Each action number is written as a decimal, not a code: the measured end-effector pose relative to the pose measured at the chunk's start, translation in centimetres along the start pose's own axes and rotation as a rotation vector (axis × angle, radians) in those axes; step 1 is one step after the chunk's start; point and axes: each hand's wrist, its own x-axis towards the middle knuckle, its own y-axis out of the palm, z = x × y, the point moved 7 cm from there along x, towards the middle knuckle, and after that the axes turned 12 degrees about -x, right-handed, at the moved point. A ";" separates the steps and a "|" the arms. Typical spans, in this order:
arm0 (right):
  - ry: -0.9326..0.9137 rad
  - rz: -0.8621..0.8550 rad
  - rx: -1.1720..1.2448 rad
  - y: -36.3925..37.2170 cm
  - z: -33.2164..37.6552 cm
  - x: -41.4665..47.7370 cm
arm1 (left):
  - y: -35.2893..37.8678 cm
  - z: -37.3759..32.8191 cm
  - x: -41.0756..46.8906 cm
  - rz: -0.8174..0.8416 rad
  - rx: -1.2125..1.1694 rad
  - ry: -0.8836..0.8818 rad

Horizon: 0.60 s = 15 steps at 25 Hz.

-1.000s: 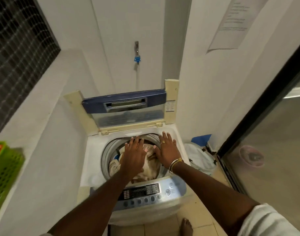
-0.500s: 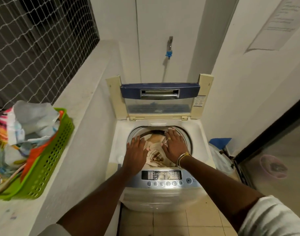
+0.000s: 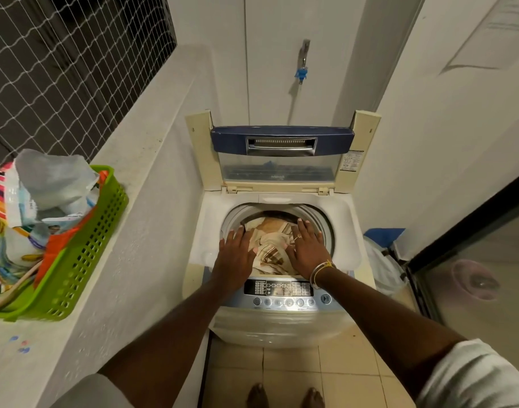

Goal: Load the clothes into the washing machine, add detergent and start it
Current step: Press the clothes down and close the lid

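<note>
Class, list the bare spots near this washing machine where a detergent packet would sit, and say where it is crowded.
Free: the ledge beyond the green basket, and the tiled floor before the washing machine. Crowded: the drum, filled by clothes, the left hand and the right hand.

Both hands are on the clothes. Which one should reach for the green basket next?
Left, likely. The green basket sits on the ledge to the side of the left hand; the right hand, also flat on the clothes, would have to cross the body.
</note>
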 end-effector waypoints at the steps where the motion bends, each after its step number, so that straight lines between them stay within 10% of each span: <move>1: -0.001 -0.003 0.006 -0.1 -0.1 -0.1 | 0.0 0.0 -0.1 -0.004 0.000 0.000; 15: -0.063 -0.174 -0.033 -10.7 -1.0 5.4 | -7.1 -5.2 6.6 -0.107 0.109 0.081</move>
